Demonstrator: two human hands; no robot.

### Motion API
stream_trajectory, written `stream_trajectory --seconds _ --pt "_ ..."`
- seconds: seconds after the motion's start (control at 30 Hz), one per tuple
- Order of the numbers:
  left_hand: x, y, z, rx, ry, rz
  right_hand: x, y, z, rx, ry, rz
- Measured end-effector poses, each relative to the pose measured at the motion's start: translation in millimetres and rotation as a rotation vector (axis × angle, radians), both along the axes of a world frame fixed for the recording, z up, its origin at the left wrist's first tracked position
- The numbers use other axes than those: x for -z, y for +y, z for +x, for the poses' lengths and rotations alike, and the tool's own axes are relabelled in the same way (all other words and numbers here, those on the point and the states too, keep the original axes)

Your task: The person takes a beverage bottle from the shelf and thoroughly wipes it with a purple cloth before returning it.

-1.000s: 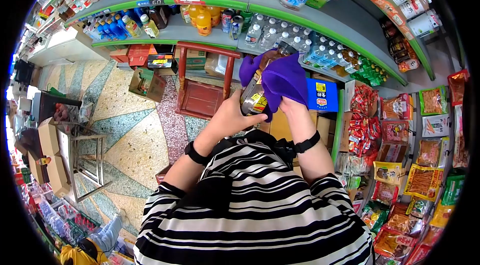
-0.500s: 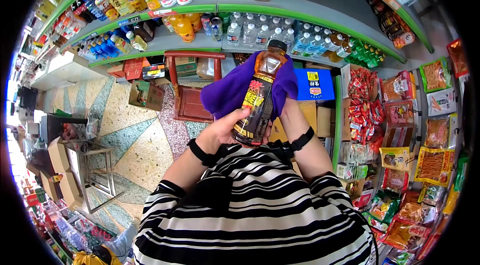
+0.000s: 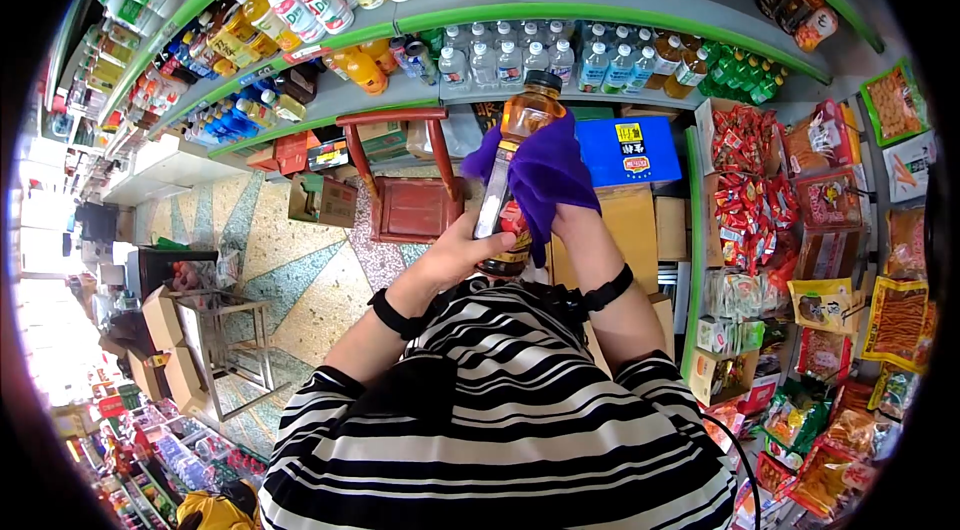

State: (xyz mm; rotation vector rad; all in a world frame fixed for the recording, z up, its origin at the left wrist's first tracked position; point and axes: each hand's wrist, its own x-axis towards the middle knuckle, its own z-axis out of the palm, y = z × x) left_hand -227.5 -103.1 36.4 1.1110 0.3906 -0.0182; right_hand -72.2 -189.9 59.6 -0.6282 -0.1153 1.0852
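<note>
A drink bottle with a black cap and amber liquid leans in front of my chest, its cap end pointing away from me. My left hand is wrapped around the lower part of the bottle, the thumb across its label. Against the bottle's right side lies a purple cloth, with part of it showing on the left of the bottle too. My right hand is closed in the cloth, which covers most of its fingers.
Ahead, a green-edged shelf carries rows of bottles. A red wooden chair stands beyond my left hand, and a blue box beyond my right. Snack packs line the right side; a metal-framed stand is at left.
The bottle has turned about its length, so a different side of its label faces up. The cloth has shifted from mostly left of the bottle to its right side.
</note>
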Motion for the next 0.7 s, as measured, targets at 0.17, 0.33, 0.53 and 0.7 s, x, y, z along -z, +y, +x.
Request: stream_trajectory --seconds 0.17,0.33,0.53,0.7 --pt "-9 -7 1 0.166 0.0 -0.376 60 -22 1 0.051 0.056 0.005" --pt "-8 -18 11 0.104 0.162 0.351 64 -34 5 0.08 0.054 0.034" --pt "-10 -53 23 -0.023 0.263 1.028 65 -37 14 0.203 -0.656 -0.28" --pt "-2 -72 31 -0.093 0.235 1.396 75 -34 2 0.316 -0.548 -0.468"
